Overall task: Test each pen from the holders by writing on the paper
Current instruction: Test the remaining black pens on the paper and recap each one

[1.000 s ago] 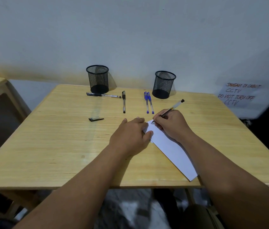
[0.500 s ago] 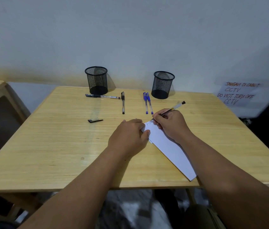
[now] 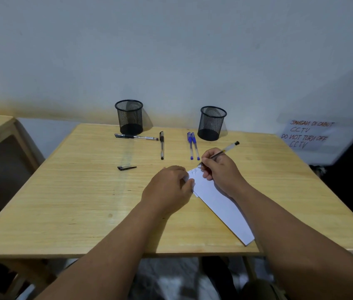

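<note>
- The pen in use (image 3: pixel 225 150) sits right of centre in the frame, pinched by the right hand (image 3: pixel 220 169). Its long axis slants from the tip at lower left up to the black end cap at upper right.
- The tip lies just at the top corner of the paper (image 3: pixel 218 204), beside a small scribble (image 3: pixel 194 171); whether it touches the sheet is too fine to tell.
- The paper is a narrow white strip running from centre frame down toward the lower right, to the table's near edge.
- The left hand (image 3: pixel 169 188) presses its fingers on the paper's upper left edge, loosely bent, holding the sheet flat rather than gripping it.
- A loose black cap (image 3: pixel 126 168) lies left of centre, nearer the left hand.
- Above the hands lie two blue pens (image 3: pixel 193 146) side by side, an upright black pen (image 3: pixel 161 145) and a crosswise black pen (image 3: pixel 136 137).
- Two mesh holders (image 3: pixel 129 116) (image 3: pixel 212 123) stand at the table's (image 3: pixel 62 202) far edge, apparently without pens.
- The next untested pen would probably be nearer the right hand.
</note>
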